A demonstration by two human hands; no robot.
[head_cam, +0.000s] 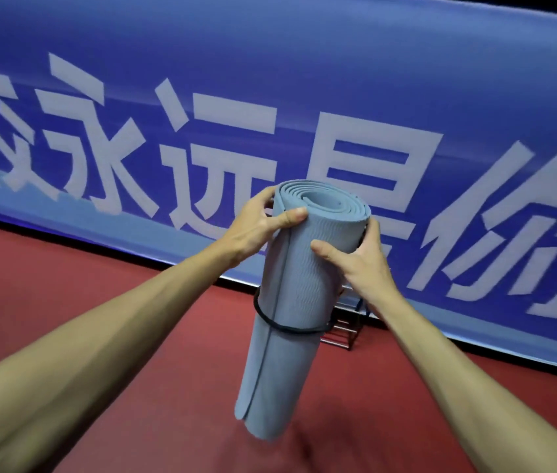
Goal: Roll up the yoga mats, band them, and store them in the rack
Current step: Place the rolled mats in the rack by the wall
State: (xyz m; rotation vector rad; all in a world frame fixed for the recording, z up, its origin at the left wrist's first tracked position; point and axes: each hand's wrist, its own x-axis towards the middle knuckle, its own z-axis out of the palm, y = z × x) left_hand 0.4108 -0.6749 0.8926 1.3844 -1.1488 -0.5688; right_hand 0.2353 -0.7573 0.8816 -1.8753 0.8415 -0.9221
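Mat (pixel 295 302), grey-blue and rolled, stands nearly upright in the head view, its top leaning slightly right, spiral end facing up. The left hand (pixel 253 227) grips the roll near the top from the left, thumb across the front, fingers curled round behind. The right hand (pixel 362 264) clamps it just below from the right, thumb pressed on the front. A black band (pixel 280 325) circles the mat about midway, loose on the left. A rack (pixel 347 331) shows partly behind the mat, on the red floor (pixel 99 285) at the foot of a blue banner (pixel 304 80).
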